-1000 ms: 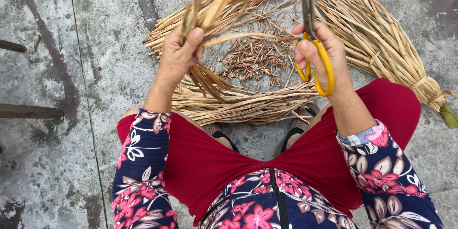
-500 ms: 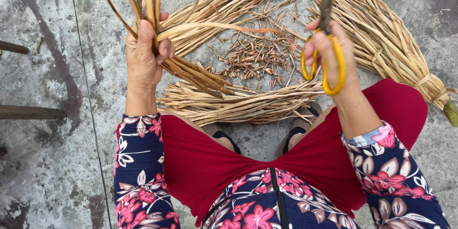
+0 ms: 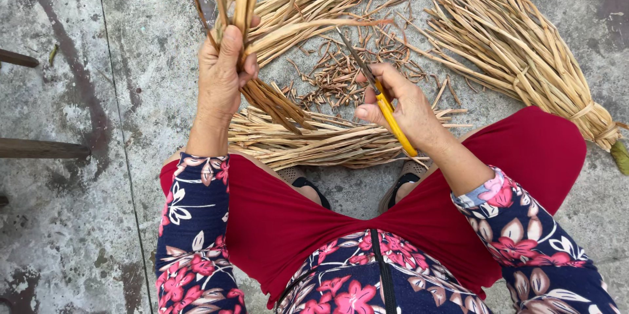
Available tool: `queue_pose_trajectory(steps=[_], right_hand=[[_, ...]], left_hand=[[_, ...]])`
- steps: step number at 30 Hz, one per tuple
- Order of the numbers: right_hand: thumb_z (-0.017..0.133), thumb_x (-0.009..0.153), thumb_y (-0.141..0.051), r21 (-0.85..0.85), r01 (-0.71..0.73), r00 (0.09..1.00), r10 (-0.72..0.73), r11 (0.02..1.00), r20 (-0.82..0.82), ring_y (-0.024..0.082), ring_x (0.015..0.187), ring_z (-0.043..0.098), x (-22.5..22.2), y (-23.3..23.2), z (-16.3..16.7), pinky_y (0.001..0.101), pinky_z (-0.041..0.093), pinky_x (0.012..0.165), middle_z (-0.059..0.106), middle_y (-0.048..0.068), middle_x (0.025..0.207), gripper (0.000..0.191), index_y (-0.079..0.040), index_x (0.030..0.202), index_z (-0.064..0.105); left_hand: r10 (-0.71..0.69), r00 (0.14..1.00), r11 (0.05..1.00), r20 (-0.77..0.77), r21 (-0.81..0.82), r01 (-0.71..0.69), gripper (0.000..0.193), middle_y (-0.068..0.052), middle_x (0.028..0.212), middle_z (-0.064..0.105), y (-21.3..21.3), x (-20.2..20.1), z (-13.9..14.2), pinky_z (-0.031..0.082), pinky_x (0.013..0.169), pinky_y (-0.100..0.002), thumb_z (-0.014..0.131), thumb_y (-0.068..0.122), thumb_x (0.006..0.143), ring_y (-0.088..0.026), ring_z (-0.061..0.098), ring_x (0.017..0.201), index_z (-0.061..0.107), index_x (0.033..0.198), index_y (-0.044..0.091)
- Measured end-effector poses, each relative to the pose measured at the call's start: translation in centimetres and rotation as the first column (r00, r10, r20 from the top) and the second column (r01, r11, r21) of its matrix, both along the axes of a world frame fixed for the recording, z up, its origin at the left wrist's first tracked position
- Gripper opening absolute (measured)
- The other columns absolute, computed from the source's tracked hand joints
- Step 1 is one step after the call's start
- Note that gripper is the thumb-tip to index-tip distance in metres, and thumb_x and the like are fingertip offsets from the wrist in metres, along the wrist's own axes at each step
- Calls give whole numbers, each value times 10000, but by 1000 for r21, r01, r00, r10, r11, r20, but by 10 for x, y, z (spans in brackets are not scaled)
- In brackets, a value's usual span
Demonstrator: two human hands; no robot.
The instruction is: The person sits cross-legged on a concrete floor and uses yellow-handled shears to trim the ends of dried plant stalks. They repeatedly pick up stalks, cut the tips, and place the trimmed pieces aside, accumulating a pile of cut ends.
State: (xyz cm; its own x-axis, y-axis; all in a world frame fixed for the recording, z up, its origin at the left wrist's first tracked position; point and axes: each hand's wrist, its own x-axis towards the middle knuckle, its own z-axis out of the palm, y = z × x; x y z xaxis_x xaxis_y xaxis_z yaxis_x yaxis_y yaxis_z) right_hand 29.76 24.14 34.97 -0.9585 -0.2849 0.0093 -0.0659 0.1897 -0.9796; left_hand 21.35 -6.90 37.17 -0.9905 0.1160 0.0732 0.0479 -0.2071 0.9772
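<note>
My left hand [image 3: 221,73] grips a bunch of dried straw-coloured stalks [image 3: 244,0], held upright with their lower ends sticking out below my palm. My right hand [image 3: 405,106] holds yellow-handled scissors [image 3: 386,112], the blades pointing up and left toward the stalks, nearly closed. A flat pile of cut stalks [image 3: 314,138] lies on the ground between both hands, just beyond my knees. Small brown trimmings [image 3: 341,72] are scattered behind it.
A large tied bundle of dried stalks [image 3: 524,52] lies at the right, its bound end near my right knee. Another loose heap of stalks [image 3: 327,0] lies at the top centre. Dark wooden bars [image 3: 39,149] jut in from the left edge. The ground is stained concrete [image 3: 85,235].
My left hand has shifted left and a little down with its bunch. My right hand has come down and turned, so the scissors now angle toward the stalks instead of standing upright.
</note>
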Motion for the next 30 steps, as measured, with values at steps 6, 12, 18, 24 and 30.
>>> queue_pose_trajectory(steps=[6,12,18,24,30], right_hand=[[789,942,-178,-196,56,997,-44,979,67,23,765,464,-3,0,1,194,399,689,537,-47,861,362,-63,1249,635],[788,869,-187,-166,191,949,-139,968,283,55,615,461,2,3,2,220,392,548,569,-37,779,369,-74,1201,673],[787,936,-228,-201,47,996,-30,979,86,21,872,509,-4,7,-6,162,451,762,533,-57,931,432,-78,1286,584],[793,902,-242,-222,96,985,-60,970,165,18,669,451,-1,9,-3,169,377,576,548,-56,829,406,-61,1230,634],[767,923,-258,-273,203,963,-141,941,229,15,580,483,-4,14,1,179,400,503,588,-51,787,354,-55,1191,654]], left_hand=[[-74,996,995,46,-68,77,473,17,693,593,3,5,1,306,460,-178,623,456,1055,-39,502,560,697,1263,37],[-91,995,994,42,-53,93,477,10,754,622,0,7,-1,304,465,-189,628,447,1059,-50,530,599,686,1267,22],[-110,993,989,37,-91,113,487,18,702,599,1,9,0,293,460,-176,626,463,1058,-33,505,573,693,1270,29],[-127,991,983,40,-125,131,493,20,695,590,5,9,1,290,459,-177,616,470,1059,-32,493,575,703,1265,31],[-126,992,987,27,-99,128,499,24,701,587,2,10,2,287,466,-176,622,469,1057,-37,501,590,694,1268,22]])
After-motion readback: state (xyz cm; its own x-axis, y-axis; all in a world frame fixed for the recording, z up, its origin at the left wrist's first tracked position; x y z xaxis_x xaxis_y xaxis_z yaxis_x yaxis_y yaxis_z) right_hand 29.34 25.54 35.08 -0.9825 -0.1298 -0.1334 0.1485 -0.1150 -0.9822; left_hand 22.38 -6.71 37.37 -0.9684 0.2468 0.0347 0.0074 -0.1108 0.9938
